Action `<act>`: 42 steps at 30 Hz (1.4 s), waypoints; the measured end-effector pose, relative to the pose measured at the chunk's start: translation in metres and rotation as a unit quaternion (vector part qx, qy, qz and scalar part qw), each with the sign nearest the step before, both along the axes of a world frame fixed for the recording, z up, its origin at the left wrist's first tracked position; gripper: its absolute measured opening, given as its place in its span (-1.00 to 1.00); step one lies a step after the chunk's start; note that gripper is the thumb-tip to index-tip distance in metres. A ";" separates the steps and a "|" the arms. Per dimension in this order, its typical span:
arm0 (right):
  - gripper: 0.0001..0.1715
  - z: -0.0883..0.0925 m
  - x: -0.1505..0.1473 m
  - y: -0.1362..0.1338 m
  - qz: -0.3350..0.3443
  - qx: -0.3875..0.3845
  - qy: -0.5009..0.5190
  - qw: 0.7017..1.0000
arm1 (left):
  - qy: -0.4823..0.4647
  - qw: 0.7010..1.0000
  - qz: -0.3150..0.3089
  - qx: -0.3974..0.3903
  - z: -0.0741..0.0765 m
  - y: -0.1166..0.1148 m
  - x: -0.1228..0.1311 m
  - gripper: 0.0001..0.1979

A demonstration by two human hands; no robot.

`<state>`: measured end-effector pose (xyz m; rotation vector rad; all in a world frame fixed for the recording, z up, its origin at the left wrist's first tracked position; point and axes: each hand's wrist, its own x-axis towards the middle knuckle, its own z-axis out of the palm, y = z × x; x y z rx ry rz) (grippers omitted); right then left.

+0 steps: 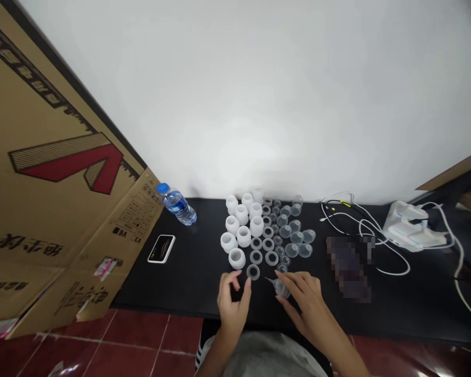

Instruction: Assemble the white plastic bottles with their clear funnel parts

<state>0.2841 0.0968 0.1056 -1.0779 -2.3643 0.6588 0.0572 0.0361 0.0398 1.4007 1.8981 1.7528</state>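
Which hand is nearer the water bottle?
Left. The left hand is below and to the right of the water bottle in view; the right hand is farther right.

I'm working over a black surface, with milky-white cups standing at twelve o'clock and a red chevron showing on brown cardboard at ten.

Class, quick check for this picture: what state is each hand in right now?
Left hand: partly open, holding nothing visible.
Right hand: closed on a clear plastic cap.
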 end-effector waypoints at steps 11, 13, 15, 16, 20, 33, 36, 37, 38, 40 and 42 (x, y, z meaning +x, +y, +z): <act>-0.76 -0.010 0.001 0.022 -0.087 0.056 0.091 0.990 | 0.102 0.989 0.082 -0.069 0.005 0.034 -0.035 -0.54; -0.83 -0.012 0.001 0.024 -0.109 0.051 0.114 0.986 | 0.101 0.991 0.065 -0.059 0.008 0.033 -0.033 -0.62; -0.83 -0.011 0.002 0.024 -0.114 0.005 0.136 0.984 | 0.093 0.994 0.042 -0.043 0.012 0.027 -0.031 -0.67; -0.82 -0.009 0.003 0.023 -0.102 -0.036 0.144 0.984 | 0.085 0.995 0.021 -0.037 0.015 0.023 -0.030 -0.69; -0.69 0.002 -0.002 0.015 -0.032 -0.232 0.167 0.958 | 0.030 0.987 -0.134 -0.081 0.026 0.006 -0.030 -0.65; -0.48 -0.007 -0.027 0.023 -0.103 -0.303 0.278 0.906 | -0.226 0.945 -0.206 -0.119 0.003 0.002 -0.031 -0.49; -0.53 -0.001 -0.028 0.024 -0.086 -0.299 0.250 0.917 | -0.269 0.931 -0.222 -0.110 0.001 0.005 -0.031 -0.55; -0.55 0.001 -0.028 0.024 -0.076 -0.297 0.240 0.921 | -0.279 0.927 -0.226 -0.107 0.000 0.006 -0.032 -0.54; -0.58 0.002 -0.027 0.023 -0.068 -0.295 0.231 0.925 | -0.289 0.924 -0.226 -0.104 -0.001 0.007 -0.033 -0.51; -0.62 0.003 -0.026 0.024 -0.062 -0.286 0.218 0.931 | -0.313 0.920 -0.218 -0.094 -0.004 0.008 -0.035 -0.43; -0.63 0.002 -0.025 0.025 -0.066 -0.271 0.206 0.938 | -0.344 0.911 -0.212 -0.084 -0.007 0.008 -0.037 -0.40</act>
